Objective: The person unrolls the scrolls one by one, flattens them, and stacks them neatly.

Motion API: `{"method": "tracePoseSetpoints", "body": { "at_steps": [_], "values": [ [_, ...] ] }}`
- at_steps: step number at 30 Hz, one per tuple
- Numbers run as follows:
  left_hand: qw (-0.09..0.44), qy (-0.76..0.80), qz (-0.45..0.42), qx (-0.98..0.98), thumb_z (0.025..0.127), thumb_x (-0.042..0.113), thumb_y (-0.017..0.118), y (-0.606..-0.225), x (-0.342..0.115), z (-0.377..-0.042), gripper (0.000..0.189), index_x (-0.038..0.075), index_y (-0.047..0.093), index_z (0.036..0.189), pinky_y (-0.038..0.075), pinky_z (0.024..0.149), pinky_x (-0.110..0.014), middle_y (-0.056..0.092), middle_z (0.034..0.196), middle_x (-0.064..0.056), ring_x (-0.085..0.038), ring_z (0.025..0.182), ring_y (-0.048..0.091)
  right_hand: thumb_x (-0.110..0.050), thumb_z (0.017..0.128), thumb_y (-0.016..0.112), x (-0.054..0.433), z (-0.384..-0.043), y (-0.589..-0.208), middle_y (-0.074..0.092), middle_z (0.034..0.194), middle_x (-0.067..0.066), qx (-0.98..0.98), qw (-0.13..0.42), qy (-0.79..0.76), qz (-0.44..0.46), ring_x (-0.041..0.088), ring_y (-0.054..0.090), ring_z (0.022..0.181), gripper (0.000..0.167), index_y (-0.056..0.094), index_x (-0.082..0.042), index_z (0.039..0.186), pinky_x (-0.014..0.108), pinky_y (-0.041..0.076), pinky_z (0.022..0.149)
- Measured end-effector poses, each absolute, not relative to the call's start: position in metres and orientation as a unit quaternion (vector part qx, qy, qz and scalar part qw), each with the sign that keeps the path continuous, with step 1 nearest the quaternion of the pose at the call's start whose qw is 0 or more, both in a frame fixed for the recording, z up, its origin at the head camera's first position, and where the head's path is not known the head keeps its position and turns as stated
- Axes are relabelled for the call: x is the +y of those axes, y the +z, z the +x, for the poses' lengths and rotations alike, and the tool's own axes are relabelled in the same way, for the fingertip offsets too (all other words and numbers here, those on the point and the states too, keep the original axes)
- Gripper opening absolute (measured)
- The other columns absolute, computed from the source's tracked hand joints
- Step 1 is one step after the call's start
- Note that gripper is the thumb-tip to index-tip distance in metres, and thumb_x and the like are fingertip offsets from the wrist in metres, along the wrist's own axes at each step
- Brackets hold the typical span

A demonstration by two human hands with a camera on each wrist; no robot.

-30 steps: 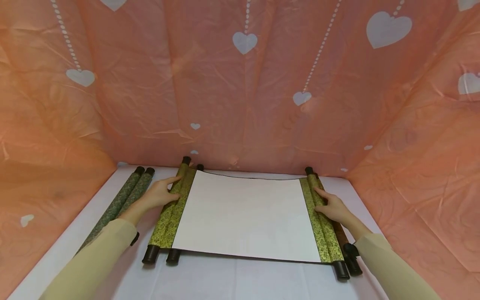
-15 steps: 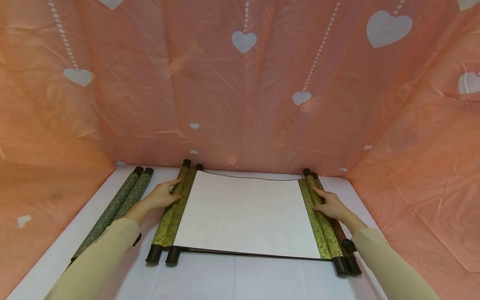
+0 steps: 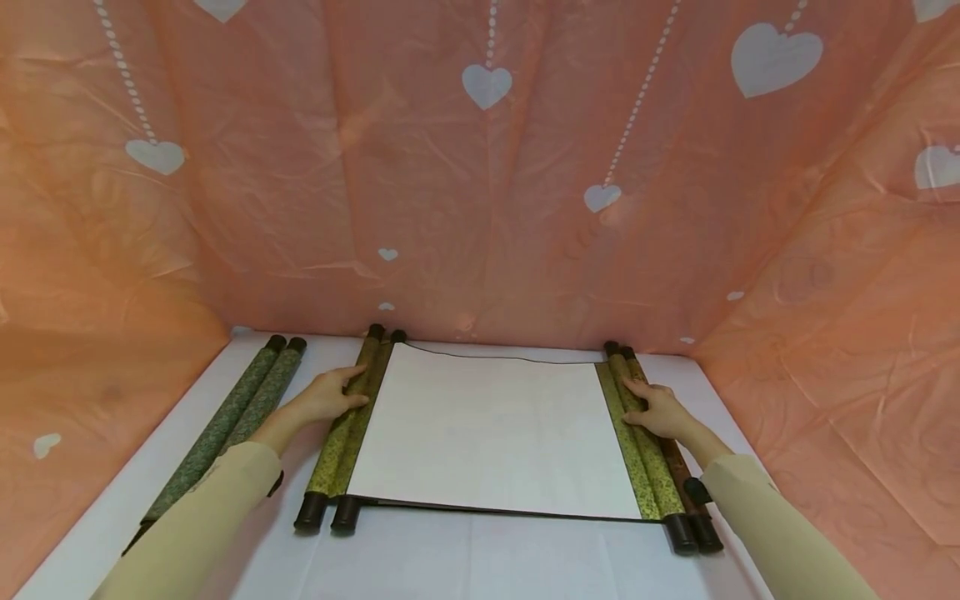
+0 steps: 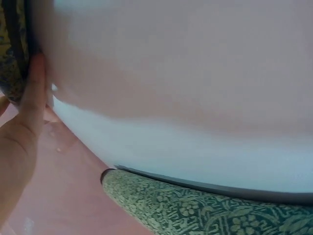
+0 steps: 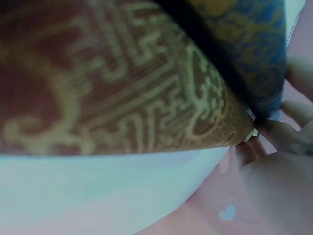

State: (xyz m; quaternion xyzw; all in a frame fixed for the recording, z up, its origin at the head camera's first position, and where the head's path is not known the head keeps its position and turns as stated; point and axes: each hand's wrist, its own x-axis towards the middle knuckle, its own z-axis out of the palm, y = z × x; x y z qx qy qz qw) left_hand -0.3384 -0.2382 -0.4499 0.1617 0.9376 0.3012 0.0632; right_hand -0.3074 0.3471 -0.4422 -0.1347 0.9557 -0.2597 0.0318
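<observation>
A partly unrolled scroll (image 3: 495,429) lies across the white table, its blank white sheet framed by yellow-green patterned bands. My left hand (image 3: 330,396) grips the left roll (image 3: 324,471) between thumb and fingers. On the other side, my right hand (image 3: 663,410) holds the right roll (image 3: 656,467) the same way. Black knobs cap the rolls. Tight against the right roll lies a brown patterned scroll (image 5: 122,98), partly covered by my right hand in the head view. In the right wrist view, my fingertips are at the far ends of both rolls.
Two green patterned rolls (image 3: 213,429) lie side by side at the left, partly behind my left sleeve. An orange-pink curtain (image 3: 480,208) with white hearts hangs behind and along both sides of the white tabletop (image 3: 480,558).
The left roll has shifted slightly right with my left hand, narrowing the gap to the sheet's left band. The right roll's far end has moved slightly left and now sits lower.
</observation>
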Motion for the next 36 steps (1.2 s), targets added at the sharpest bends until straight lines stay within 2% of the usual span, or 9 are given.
{"method": "tracePoseSetpoints", "body": {
  "at_steps": [2, 4, 6, 7, 12, 17, 24, 33, 36],
  "values": [
    [0.068, 0.297, 0.162, 0.939, 0.101, 0.019, 0.069, -0.451, -0.237, -0.337, 0.068, -0.009, 0.038, 0.155, 0.051, 0.091, -0.054, 0.048, 0.144, -0.042, -0.038, 0.086, 0.066, -0.026, 0.097, 0.074, 0.348, -0.307, -0.443, 0.033, 0.153, 0.043, 0.958, 0.030, -0.246, -0.143, 0.070, 0.024, 0.135, 0.072, 0.043, 0.007, 0.154, 0.077, 0.027, 0.108],
    [0.072, 0.297, 0.158, 0.939, 0.102, 0.018, 0.068, -0.451, -0.236, -0.336, 0.066, -0.009, 0.039, 0.155, 0.049, 0.084, -0.048, 0.050, 0.142, -0.042, -0.024, 0.065, 0.055, -0.024, 0.097, 0.073, 0.348, -0.307, -0.443, 0.032, 0.154, 0.043, 0.961, 0.031, -0.235, -0.146, 0.071, 0.023, 0.135, 0.070, 0.044, 0.008, 0.152, 0.077, 0.026, 0.108],
    [0.074, 0.297, 0.156, 0.939, 0.102, 0.017, 0.068, -0.452, -0.236, -0.335, 0.066, -0.009, 0.039, 0.155, 0.046, 0.081, -0.045, 0.050, 0.142, -0.041, -0.017, 0.058, 0.043, -0.020, 0.097, 0.073, 0.346, -0.305, -0.440, 0.031, 0.154, 0.043, 0.963, 0.036, -0.227, -0.142, 0.071, 0.023, 0.135, 0.069, 0.044, 0.010, 0.152, 0.076, 0.026, 0.109],
    [0.071, 0.297, 0.156, 0.939, 0.102, 0.017, 0.068, -0.452, -0.235, -0.335, 0.065, -0.009, 0.040, 0.155, 0.046, 0.080, -0.044, 0.051, 0.141, -0.042, -0.017, 0.058, 0.044, -0.016, 0.095, 0.073, 0.344, -0.304, -0.439, 0.030, 0.155, 0.043, 0.963, 0.044, -0.227, -0.136, 0.070, 0.021, 0.137, 0.069, 0.043, 0.012, 0.151, 0.076, 0.024, 0.110],
    [0.055, 0.289, 0.167, 0.941, 0.102, 0.016, 0.067, -0.451, -0.235, -0.332, 0.063, -0.010, 0.042, 0.153, 0.048, 0.084, -0.048, 0.051, 0.141, -0.041, -0.034, 0.087, 0.064, -0.010, 0.093, 0.074, 0.338, -0.301, -0.434, 0.029, 0.155, 0.043, 0.970, 0.052, -0.203, -0.121, 0.068, 0.023, 0.139, 0.070, 0.041, 0.014, 0.151, 0.074, 0.028, 0.110],
    [0.042, 0.266, 0.192, 0.944, 0.101, 0.014, 0.066, -0.451, -0.236, -0.324, 0.060, -0.014, 0.044, 0.149, 0.048, 0.097, -0.060, 0.051, 0.141, -0.041, -0.050, 0.120, 0.058, -0.006, 0.093, 0.073, 0.336, -0.298, -0.436, 0.028, 0.156, 0.043, 0.970, 0.047, -0.205, -0.124, 0.067, 0.027, 0.138, 0.071, 0.039, 0.016, 0.151, 0.073, 0.031, 0.109],
    [0.033, 0.245, 0.210, 0.946, 0.100, 0.015, 0.066, -0.447, -0.239, -0.310, 0.059, -0.013, 0.047, 0.148, 0.048, 0.098, -0.063, 0.047, 0.142, -0.043, -0.052, 0.119, 0.058, -0.007, 0.094, 0.072, 0.327, -0.289, -0.433, 0.028, 0.158, 0.041, 0.962, 0.040, -0.231, -0.142, 0.067, 0.027, 0.139, 0.071, 0.038, 0.014, 0.152, 0.074, 0.033, 0.106],
    [-0.014, 0.236, 0.224, 0.946, 0.100, 0.015, 0.067, -0.428, -0.239, -0.287, 0.056, -0.007, 0.050, 0.149, 0.042, 0.103, -0.068, 0.045, 0.148, -0.038, -0.057, 0.134, 0.045, -0.010, 0.100, 0.067, 0.293, -0.279, -0.415, 0.026, 0.164, 0.032, 0.942, 0.006, -0.282, -0.180, 0.057, 0.026, 0.147, 0.069, 0.035, 0.006, 0.159, 0.072, 0.032, 0.110],
    [-0.023, 0.250, 0.220, 0.943, 0.101, 0.015, 0.067, -0.421, -0.242, -0.277, 0.057, -0.006, 0.049, 0.150, 0.041, 0.104, -0.070, 0.041, 0.153, -0.036, -0.058, 0.137, 0.041, -0.010, 0.101, 0.067, 0.267, -0.278, -0.409, 0.026, 0.166, 0.028, 0.929, -0.009, -0.317, -0.189, 0.054, 0.032, 0.146, 0.069, 0.034, 0.002, 0.160, 0.070, 0.034, 0.110]
  ]
}}
